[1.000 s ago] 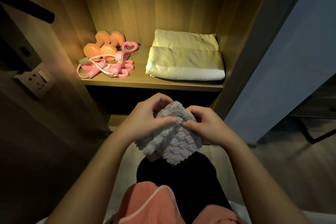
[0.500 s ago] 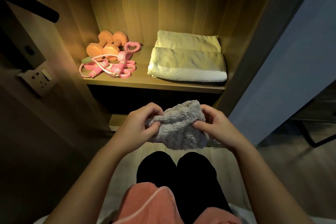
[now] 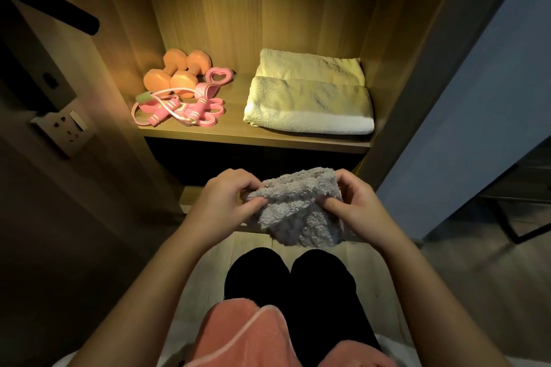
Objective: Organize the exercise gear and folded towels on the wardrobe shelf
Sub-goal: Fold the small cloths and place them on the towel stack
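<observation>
A small fluffy grey towel (image 3: pixel 293 210) hangs bunched between my hands, below the shelf's front edge. My left hand (image 3: pixel 226 202) pinches its left side and my right hand (image 3: pixel 354 205) pinches its right side. On the lit wooden wardrobe shelf (image 3: pixel 238 132), two orange dumbbells (image 3: pixel 176 74) lie at the back left. A pink jump rope and resistance bands (image 3: pixel 179 109) are tangled in front of them, with a pink heart-shaped ring (image 3: pixel 219 76) beside. A folded cream towel (image 3: pixel 310 95) fills the shelf's right half.
A pink towel (image 3: pixel 247 334) lies across my lap over black trousers. The wardrobe's side panels flank the shelf, with a wall socket (image 3: pixel 64 128) on the left and a blue-grey door (image 3: pixel 483 104) on the right. A dark lower compartment sits under the shelf.
The grey towel has risen from my lap toward the shelf. My hands have spread a little apart, stretching it sideways.
</observation>
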Demonstrator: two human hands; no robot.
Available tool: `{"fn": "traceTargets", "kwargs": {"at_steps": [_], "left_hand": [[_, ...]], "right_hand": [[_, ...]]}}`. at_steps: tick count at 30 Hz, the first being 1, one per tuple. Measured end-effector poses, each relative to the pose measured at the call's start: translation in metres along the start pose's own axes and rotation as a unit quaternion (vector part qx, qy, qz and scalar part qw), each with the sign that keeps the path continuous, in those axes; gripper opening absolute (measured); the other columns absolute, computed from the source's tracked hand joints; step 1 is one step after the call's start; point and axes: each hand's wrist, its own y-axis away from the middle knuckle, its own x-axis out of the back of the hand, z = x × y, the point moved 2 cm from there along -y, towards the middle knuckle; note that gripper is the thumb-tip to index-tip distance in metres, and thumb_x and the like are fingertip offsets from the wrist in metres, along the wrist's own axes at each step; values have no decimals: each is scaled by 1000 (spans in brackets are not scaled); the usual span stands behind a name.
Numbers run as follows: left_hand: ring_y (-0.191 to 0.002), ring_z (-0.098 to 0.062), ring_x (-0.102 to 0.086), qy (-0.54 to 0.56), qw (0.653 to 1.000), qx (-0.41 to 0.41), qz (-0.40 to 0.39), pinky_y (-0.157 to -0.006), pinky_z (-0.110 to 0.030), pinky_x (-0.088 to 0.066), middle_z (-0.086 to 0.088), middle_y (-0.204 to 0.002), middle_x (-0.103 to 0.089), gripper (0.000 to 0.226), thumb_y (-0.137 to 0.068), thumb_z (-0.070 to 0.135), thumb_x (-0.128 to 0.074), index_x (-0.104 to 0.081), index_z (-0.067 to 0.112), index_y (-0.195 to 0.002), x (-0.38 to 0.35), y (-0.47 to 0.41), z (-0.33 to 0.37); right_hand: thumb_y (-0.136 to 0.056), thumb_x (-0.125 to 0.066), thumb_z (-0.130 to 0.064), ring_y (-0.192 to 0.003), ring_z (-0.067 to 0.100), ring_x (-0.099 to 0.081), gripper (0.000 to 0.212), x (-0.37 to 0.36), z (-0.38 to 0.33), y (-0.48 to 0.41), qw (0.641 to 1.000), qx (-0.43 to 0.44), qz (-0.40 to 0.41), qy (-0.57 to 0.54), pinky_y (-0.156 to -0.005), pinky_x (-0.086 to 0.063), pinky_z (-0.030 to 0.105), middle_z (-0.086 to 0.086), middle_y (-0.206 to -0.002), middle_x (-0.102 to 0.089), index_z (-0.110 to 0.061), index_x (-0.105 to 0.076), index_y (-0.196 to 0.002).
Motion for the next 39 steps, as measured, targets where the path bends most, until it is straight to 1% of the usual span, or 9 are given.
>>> {"fn": "traceTargets", "kwargs": {"at_steps": [6, 10, 15, 19, 24, 27, 30, 35, 39], "left_hand": [[-90, -9, -55, -40, 999, -35, 8, -77, -33, -50, 9, -95, -61, 10, -84, 15, -74, -70, 15, -93, 7, -4, 3], [-91, -10, -54, -75, 995, -64, -2, -77, -30, -47, 9, -95, -61, 9, -84, 18, -72, -69, 16, -93, 18, -9, 1], [-89, -9, -56, -94, 982, -130, -100, -76, -30, -49, 8, -93, -59, 9, -82, 13, -72, -64, 16, -82, 32, -19, 7], [-90, -9, -59, -79, 976, -112, -169, -74, -30, -51, 8, -95, -61, 19, -79, 11, -73, -58, 21, -74, 39, -29, 10], [-79, -14, -63, -19, 976, -15, -218, -65, -34, -53, 4, -90, -64, 15, -81, 11, -68, -56, 20, -78, 35, -43, 11], [-78, -18, -63, 94, 976, 55, -190, -68, -39, -54, -6, -94, -66, 14, -86, 8, -62, -56, 19, -90, 34, -52, 8], [-91, -21, -65, 249, 950, 151, -117, -69, -35, -54, -8, -103, -65, 17, -92, 11, -61, -54, 25, -100, 29, -58, 7], [-98, -22, -67, 274, 946, 158, -71, -79, -38, -56, -3, -105, -67, 19, -92, 16, -64, -58, 25, -108, 14, -64, 19], [-91, -10, -68, 243, 962, 96, -74, -73, -30, -59, 4, -106, -67, 17, -92, 25, -65, -60, 29, -107, 12, -67, 34]], "right_hand": [[-84, -67, -4, -102, 3, -63, 79, 2, -10, 1, 980, 88, -3, 179, -83, -50, 15, -19, -119, -59, -61, -38, -130], [-87, -68, -14, -113, -1, -54, 55, 5, -20, 2, 928, 191, -77, 310, -90, -47, 16, -26, -123, -51, -48, -48, -125], [-86, -72, -25, -84, 5, -57, 18, 10, -28, -5, 899, 208, -81, 377, -72, -52, 34, -12, -92, -56, -22, -60, -98], [-85, -63, -47, -72, 4, -52, 23, 12, -36, -12, 889, 189, -78, 410, -62, -47, 30, -15, -76, -52, -27, -54, -83], [-82, -74, -27, -60, 4, -49, 28, 13, -37, -20, 934, 135, -24, 329, -54, -35, 21, -12, -63, -53, -28, -47, -76], [-84, -72, -6, -55, -3, -51, 28, 13, -36, -26, 993, 52, -4, 102, -52, -38, 12, -18, -63, -59, -25, -52, -89], [-84, -70, -1, -73, 5, -68, 29, 15, -34, -33, 989, -97, -74, -86, -66, -52, 18, -6, -84, -72, -16, -64, -107], [-85, -74, -23, -93, 15, -66, 15, 19, -40, -41, 973, -76, -194, 101, -81, -52, 34, 0, -101, -69, -24, -66, -98], [-91, -68, -26, -99, 20, -66, 26, 5, -43, -48, 983, 17, -133, 125, -86, -55, 41, 0, -105, -68, -32, -59, -114]]}}
